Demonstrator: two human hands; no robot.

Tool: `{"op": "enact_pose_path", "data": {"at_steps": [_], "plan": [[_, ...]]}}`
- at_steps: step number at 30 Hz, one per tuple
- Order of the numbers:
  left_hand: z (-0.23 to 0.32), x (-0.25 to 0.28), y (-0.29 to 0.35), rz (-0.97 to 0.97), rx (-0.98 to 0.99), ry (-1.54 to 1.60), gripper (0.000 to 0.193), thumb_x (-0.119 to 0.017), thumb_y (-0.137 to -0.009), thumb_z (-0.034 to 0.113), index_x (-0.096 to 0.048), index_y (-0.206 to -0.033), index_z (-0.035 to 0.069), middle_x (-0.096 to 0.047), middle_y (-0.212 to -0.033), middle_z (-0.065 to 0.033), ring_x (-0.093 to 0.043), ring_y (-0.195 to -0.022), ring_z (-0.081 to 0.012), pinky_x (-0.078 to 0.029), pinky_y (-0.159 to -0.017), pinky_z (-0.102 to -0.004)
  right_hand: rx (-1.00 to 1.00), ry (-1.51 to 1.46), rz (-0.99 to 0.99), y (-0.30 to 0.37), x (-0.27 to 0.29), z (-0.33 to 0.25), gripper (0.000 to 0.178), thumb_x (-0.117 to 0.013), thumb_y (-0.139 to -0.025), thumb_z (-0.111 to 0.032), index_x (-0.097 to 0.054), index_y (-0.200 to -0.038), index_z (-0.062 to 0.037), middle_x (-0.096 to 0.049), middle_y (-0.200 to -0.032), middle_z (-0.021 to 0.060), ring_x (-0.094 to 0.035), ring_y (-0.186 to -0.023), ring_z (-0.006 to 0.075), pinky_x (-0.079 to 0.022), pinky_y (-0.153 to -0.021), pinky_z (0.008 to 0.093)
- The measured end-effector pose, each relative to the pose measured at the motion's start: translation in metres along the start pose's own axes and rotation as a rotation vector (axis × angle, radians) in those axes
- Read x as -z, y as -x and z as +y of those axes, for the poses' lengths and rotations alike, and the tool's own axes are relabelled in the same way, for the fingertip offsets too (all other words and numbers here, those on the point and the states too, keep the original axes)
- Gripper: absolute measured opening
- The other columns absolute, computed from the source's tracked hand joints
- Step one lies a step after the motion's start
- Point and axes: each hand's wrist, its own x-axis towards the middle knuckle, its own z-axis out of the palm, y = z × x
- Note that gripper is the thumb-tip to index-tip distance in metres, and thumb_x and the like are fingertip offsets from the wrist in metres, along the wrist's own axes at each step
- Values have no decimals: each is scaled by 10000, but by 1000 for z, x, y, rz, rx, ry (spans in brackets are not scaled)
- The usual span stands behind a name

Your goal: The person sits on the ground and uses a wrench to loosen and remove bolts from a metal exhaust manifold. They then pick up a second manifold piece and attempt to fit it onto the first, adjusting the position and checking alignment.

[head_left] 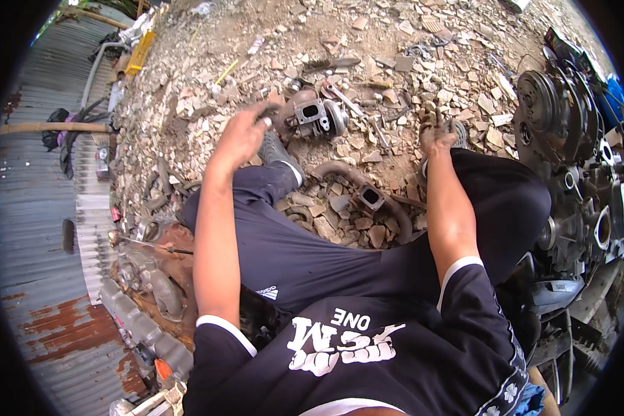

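Observation:
A turbocharger (317,116) with a square flange and a dark opening sits on the stony ground ahead of me. My left hand (246,133) is beside its left side, thumb apart from the bent fingers; I cannot tell whether the fingertips touch it. My right hand (437,132) is over by my right foot, dirty palm up, fingers apart and nothing seen in them. Between my legs lies a curved, rusty exhaust manifold (371,197) with a square flange. A wrench (344,101) rests on the stones just right of the turbocharger.
Metal engine parts (579,201) with round pulleys are heaped on my right. On my left, more castings (152,284) lie by a corrugated metal sheet wall (41,236). Broken tile and stone pieces (409,62) cover the ground. A yellow object (140,53) stands at far left.

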Motion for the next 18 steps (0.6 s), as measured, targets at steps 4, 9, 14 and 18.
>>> {"op": "enact_pose_path", "data": {"at_steps": [4, 9, 14, 18], "plan": [[-20, -18, -21, 155, -20, -122, 383, -516, -953, 78, -590, -1326, 33, -650, -1274, -207, -607, -1206, -350, -446, -1039, -408, -82, 263, 208, 8, 53, 13, 600, -470, -967, -546, -569, -1329, -78, -611, -1209, 198, -601, -893, 255, -494, -672, 299], [-16, -37, -28, 172, 27, -64, 365, -528, -923, 110, -632, -1264, 30, -672, -1109, -293, -642, -1088, -417, -482, -973, -443, -226, 1136, 378, 12, 114, 49, 535, -501, -985, -510, -556, -1357, -129, -654, -1241, 145, -632, -1047, 242, -526, -854, 402], [-36, -23, -18, 282, 151, -87, 360, -513, -926, 114, -643, -1246, 14, -673, -1109, -291, -651, -1073, -414, -492, -961, -441, -200, 2249, -41, 61, 122, 131, 742, -573, -924, -618, -480, -1442, -95, -659, -1212, 217, -637, -1122, 340, -494, -975, 461], [-50, -16, -12, 378, 187, -71, 359, -503, -942, 140, -643, -1248, 15, -683, -1104, -271, -652, -1077, -407, -489, -963, -453, -256, 2607, -208, 82, 116, 173, 838, -562, -900, -665, -454, -1457, -49, -628, -1216, 319, -589, -1186, 439, -454, -1040, 481]]}}
